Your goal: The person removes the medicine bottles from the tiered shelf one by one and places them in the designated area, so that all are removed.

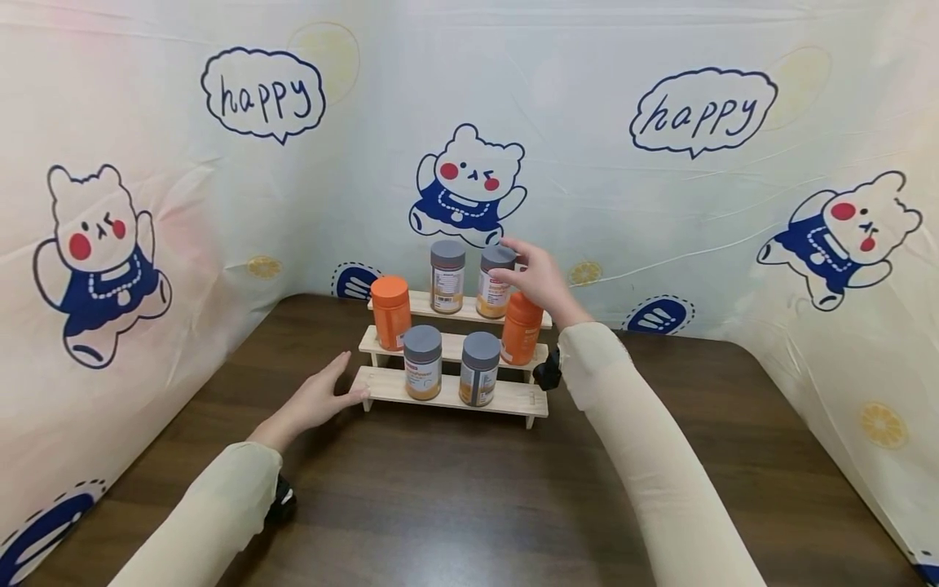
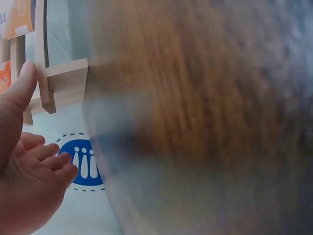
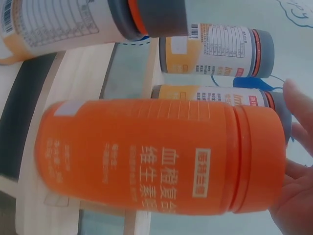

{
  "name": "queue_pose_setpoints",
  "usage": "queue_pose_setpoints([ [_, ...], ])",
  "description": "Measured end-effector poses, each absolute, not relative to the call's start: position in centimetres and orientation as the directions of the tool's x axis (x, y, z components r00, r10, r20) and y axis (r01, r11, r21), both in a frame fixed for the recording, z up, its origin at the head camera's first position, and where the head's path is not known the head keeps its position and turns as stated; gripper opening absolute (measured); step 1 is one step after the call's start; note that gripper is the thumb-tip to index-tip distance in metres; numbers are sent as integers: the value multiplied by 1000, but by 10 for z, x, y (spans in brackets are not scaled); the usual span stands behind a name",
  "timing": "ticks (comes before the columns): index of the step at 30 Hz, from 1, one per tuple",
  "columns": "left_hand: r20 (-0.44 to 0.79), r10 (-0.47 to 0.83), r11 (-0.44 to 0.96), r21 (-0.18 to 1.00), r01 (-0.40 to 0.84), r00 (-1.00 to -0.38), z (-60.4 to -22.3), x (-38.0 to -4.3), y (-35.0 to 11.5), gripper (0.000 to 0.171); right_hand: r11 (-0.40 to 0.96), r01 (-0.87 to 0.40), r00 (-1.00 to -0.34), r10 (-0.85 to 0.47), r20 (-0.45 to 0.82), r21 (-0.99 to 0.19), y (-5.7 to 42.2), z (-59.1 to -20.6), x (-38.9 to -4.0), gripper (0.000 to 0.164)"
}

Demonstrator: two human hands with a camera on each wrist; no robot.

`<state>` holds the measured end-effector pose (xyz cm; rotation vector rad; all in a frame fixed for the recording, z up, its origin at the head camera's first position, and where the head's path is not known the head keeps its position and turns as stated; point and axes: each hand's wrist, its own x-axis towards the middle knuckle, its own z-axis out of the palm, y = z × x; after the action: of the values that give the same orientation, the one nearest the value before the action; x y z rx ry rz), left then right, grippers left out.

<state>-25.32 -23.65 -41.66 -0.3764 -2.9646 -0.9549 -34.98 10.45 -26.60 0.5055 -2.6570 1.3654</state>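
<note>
A three-tier light wooden rack (image 1: 513, 402) stands on the table with several bottles on it. At its top tier, my right hand (image 1: 539, 281) grips the grey lid of a white-and-orange supplement bottle (image 1: 493, 295), thumb in front and fingers behind. That bottle is partly hidden by an orange bottle (image 3: 161, 156) in the right wrist view. My left hand (image 1: 319, 398) holds nothing; its thumb (image 2: 24, 85) is right at the left end of the bottom tier, its other fingers loosely extended beside the rack.
Another grey-lidded bottle (image 1: 447, 277) stands left on the top tier. A second orange bottle (image 1: 391, 314) is on the middle tier's left. Two grey-lidded bottles, a left one (image 1: 423, 367) and a right one (image 1: 478, 371), stand on the bottom tier. A printed curtain (image 1: 587, 187) surrounds the dark table (image 1: 440, 497).
</note>
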Motion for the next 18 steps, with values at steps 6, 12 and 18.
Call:
queue_pose_setpoints([
  [6,79,236,779,580,237,-968,-420,-255,-234,81,523,-326,-944,-226,241,-788,102,-267,-351,55],
  [12,56,228,777,592,216,-972,-419,-255,-233,74,517,-285,-958,-190,217,-807,100,-268,-354,50],
  [18,44,219,776,597,202,-975,-420,-256,-234,69,484,-263,-963,-183,197,-834,100,-268,-354,48],
])
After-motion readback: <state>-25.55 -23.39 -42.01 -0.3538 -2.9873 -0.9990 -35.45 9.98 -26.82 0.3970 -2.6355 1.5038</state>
